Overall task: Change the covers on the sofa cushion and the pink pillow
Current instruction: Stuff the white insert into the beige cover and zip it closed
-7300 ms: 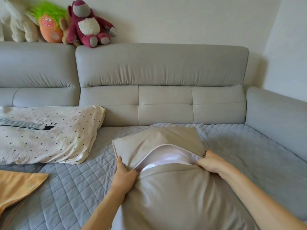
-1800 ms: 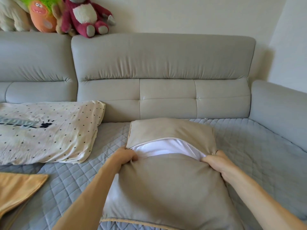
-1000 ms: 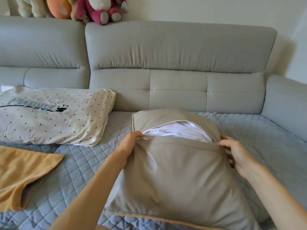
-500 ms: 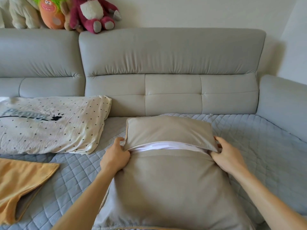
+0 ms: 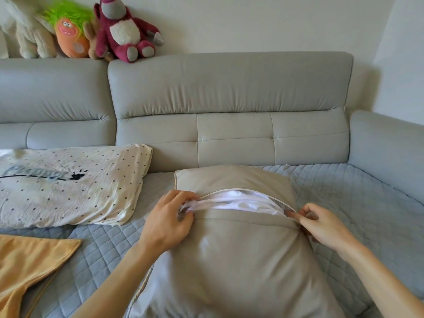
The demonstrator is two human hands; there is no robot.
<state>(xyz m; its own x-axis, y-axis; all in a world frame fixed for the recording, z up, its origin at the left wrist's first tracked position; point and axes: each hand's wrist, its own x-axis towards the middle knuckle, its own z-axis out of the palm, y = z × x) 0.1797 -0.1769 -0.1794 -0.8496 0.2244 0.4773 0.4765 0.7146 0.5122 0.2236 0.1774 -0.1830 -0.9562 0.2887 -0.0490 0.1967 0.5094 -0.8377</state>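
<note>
Cushion cover (image 5: pixel 238 260) beige, zip gaping; left hand (image 5: pixel 169 222) pinches white inner cushion (image 5: pixel 243 203), right hand (image 5: pixel 321 223) pinches cover's zip end.

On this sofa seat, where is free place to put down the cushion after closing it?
Bare quilted seat cover lies right of the beige cushion, up to the sofa arm. A narrower strip runs between the cushion and the orange cover. The left is crowded by the dotted pillow.
</note>
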